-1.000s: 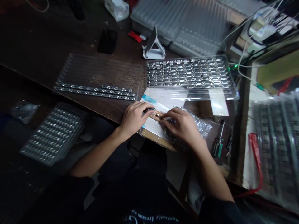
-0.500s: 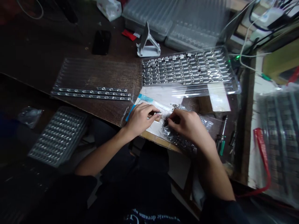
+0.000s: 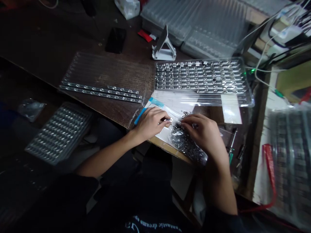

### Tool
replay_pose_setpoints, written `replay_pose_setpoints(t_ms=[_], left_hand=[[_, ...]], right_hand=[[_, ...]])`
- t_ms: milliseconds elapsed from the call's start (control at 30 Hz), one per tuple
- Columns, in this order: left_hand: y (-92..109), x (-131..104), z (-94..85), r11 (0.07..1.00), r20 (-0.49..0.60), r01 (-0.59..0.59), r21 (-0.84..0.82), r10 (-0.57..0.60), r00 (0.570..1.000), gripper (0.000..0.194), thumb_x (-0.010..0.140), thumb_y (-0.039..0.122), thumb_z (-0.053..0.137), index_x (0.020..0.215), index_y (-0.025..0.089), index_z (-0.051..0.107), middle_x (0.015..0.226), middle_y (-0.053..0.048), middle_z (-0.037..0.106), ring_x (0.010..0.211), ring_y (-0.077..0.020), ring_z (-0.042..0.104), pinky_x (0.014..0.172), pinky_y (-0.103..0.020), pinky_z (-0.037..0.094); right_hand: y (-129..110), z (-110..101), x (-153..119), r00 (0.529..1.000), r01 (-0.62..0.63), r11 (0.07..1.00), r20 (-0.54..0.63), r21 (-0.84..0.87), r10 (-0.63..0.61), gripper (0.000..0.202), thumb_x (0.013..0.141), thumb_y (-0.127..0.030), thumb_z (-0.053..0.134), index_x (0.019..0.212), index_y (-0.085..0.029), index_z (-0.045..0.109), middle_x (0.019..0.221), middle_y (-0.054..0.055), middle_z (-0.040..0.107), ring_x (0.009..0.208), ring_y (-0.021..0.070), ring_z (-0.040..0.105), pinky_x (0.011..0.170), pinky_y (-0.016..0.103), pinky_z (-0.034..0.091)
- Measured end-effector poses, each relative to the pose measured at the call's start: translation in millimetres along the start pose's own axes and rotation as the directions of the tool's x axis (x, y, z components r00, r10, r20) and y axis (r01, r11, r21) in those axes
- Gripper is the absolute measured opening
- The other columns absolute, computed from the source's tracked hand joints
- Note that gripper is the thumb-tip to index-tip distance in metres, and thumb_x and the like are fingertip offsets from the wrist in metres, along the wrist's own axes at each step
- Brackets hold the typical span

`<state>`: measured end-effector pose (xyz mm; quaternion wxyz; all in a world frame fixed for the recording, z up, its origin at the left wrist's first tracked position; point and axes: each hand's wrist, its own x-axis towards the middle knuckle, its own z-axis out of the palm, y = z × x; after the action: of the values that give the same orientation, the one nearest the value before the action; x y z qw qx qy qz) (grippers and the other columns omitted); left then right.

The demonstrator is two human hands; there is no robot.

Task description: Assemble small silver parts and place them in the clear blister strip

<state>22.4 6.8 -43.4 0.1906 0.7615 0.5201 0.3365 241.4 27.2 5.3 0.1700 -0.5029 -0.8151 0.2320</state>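
Observation:
My left hand [image 3: 153, 122] pinches a small metal connector [image 3: 170, 120] over the white sheet at the table's front edge. Just to its right, my right hand [image 3: 202, 129] has thumb and fingertips pressed together; anything between them is too small to make out. Under and beside that hand lies a plastic bag of small dark metal parts [image 3: 188, 145], with loose pieces [image 3: 186, 114] near its top. Behind my hands a clear tray [image 3: 250, 100] holds rows of metal connectors. Another clear tray [image 3: 109, 69], at the left, has connectors in its front grooves.
A grey stand [image 3: 164, 53] and a black phone [image 3: 116, 40] are at the back, near stacked clear trays [image 3: 167, 19]. A green-handled screwdriver [image 3: 231, 152] lies at the right, beside cables [image 3: 262, 61]. More filled trays [image 3: 58, 132] sit low at the left.
The view has shifted, moving the table items slightly right. My right hand has moved up off the bag, its fingertips nearer the connector in my left hand, and more of the bag shows.

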Motion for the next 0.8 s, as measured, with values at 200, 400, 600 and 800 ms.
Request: replay_pose_setpoints(t_ms=[200,400,600,800], left_hand=[[-0.3,-0.9,0.5,0.998,-0.063,-0.047,-0.036,0.045,0.997,0.007,0.087,0.019,0.074,0.086,0.020,0.067,0.085,-0.001,0.075,0.086,-0.0200,0.067,0.078,-0.033,0.050],[0.3,-9.0,-12.3,0.992,-0.233,-0.035,-0.125,0.005,0.972,0.012,0.090,0.018,0.071,0.101,0.019,0.067,0.095,-0.004,0.076,0.090,-0.0181,0.071,0.083,-0.032,0.055],[-5.6,-18.9,-33.3,0.996,-0.200,0.027,-0.081,-0.043,0.979,0.029,0.090,0.025,0.073,0.117,0.023,0.064,0.101,-0.003,0.078,0.100,-0.0205,0.072,0.094,-0.036,0.055],[-19.2,-23.0,-55.7,0.996,-0.166,0.065,0.054,-0.055,0.985,0.028,0.090,0.027,0.072,0.117,0.025,0.064,0.103,-0.002,0.079,0.102,-0.0203,0.071,0.096,-0.037,0.052]], right_hand=[[3.0,8.8,4.1,0.994,-0.019,1.000,-0.106,0.004,0.019,0.017,0.090,-0.020,0.063,0.094,-0.018,0.079,0.093,0.008,0.079,0.084,0.0227,0.073,0.078,0.032,0.053],[-13.6,33.8,16.2,0.991,0.110,0.993,-0.081,0.046,-0.106,0.019,0.094,-0.019,0.056,0.096,-0.016,0.075,0.091,0.010,0.076,0.082,0.0211,0.071,0.076,0.029,0.051],[-27.5,48.5,18.7,0.974,0.209,0.978,0.097,-0.029,-0.205,0.025,0.100,-0.020,0.047,0.107,-0.016,0.071,0.102,0.013,0.072,0.086,0.0214,0.068,0.075,0.029,0.050],[-29.6,49.4,14.4,0.957,0.288,0.938,0.102,-0.195,-0.272,0.026,0.101,-0.016,0.046,0.105,-0.013,0.071,0.099,0.014,0.071,0.088,0.0244,0.066,0.078,0.034,0.050]])
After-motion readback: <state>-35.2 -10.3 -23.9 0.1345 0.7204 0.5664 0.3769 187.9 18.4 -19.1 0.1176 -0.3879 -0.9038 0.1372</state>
